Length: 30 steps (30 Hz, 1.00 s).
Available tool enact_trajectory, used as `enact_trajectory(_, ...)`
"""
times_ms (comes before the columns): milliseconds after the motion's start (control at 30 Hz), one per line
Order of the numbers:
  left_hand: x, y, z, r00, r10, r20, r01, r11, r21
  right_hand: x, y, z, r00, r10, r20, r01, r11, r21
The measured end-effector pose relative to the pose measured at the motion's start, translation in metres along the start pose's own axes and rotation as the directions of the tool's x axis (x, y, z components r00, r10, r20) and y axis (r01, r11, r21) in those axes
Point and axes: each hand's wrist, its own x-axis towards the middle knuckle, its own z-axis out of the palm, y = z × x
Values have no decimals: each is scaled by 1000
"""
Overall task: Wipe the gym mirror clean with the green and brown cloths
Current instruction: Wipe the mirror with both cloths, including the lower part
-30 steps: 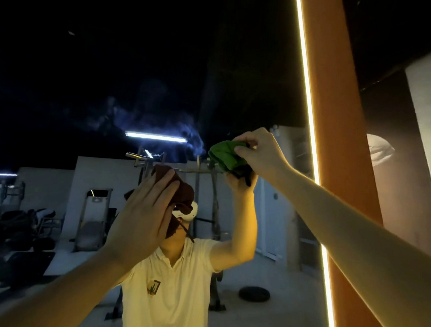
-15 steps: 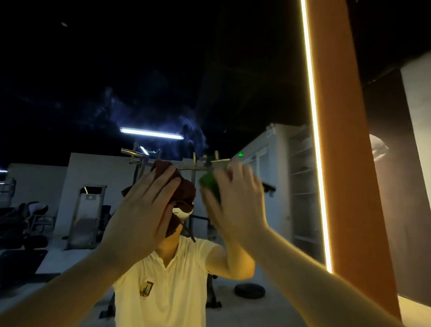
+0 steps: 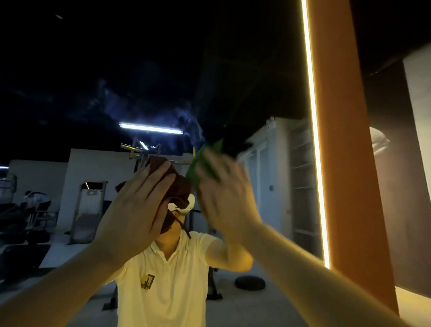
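The gym mirror fills the view ahead and reflects me and the gym. My left hand lies flat, fingers straight, and presses the brown cloth against the glass at head height. Right beside it, my right hand is motion-blurred and presses the green cloth to the mirror; the cloth shows along the fingers' upper left edge. The two cloths nearly touch.
A lit vertical light strip runs along the mirror's right edge, with an orange column beside it. A dark wall and a pale ledge lie to the right. The reflection shows gym machines and a weight plate.
My right hand swept left and down from near the light strip with the green cloth, ending beside my left hand. The left hand and brown cloth stayed in about the same spot.
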Motion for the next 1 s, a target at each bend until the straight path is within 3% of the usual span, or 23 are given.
enact_trajectory(100,1,1,-1,1000,1,-1,-1,1000,-2,-64,18,-7,981,-191,37,191,982,2)
enact_trajectory(167,1,3,-1,1000,3,-2,-3,1000,5,-72,70,-12,998,11,-58,-14,999,-38)
enact_trajectory(267,0,4,1,1000,11,7,-12,1000,23,-52,117,-24,878,445,-177,-456,890,-20)
enact_trajectory(333,0,2,1,1000,4,25,-5,1000,10,-39,95,-21,792,572,-212,-566,819,93)
enact_trajectory(367,0,2,1,999,1,34,-1,1000,-4,-37,74,-17,787,575,-223,-558,818,141)
enact_trajectory(433,-4,5,1,999,-2,47,3,1000,-31,-46,26,-9,876,433,-214,-409,901,148)
enact_trajectory(500,-11,7,-1,999,5,52,-3,999,-36,-69,-19,0,984,167,-60,-157,978,139)
enact_trajectory(533,-16,8,-2,998,7,59,-6,1000,-28,-84,-39,1,999,-8,44,2,991,136)
enact_trajectory(600,-29,7,-4,996,6,87,-5,1000,-10,-118,-47,-4,922,-339,189,324,940,106)
enact_trajectory(633,-35,7,-4,996,10,94,-10,1000,-3,-130,-33,-8,883,-407,233,402,913,71)
enact_trajectory(667,-41,6,-4,995,17,98,-17,1000,3,-137,-11,-11,889,-386,245,392,920,26)
enact_trajectory(700,-48,6,-4,995,20,101,-22,1000,10,-144,14,-14,929,-286,237,295,956,-3)
enact_trajectory(767,-59,10,-2,994,18,106,-20,999,26,-148,66,-24,986,107,129,-104,994,-24)
enact_trajectory(833,-66,17,-2,993,2,115,-5,1000,30,-146,88,-32,911,405,77,-405,914,-14)
enact_trajectory(933,-74,28,-3,987,-21,157,18,1000,22,-135,44,-19,840,542,1,-542,840,-2)
enact_trajectory(1000,-83,30,-5,979,-21,204,10,998,55,-137,-15,-8,863,503,47,-504,863,20)
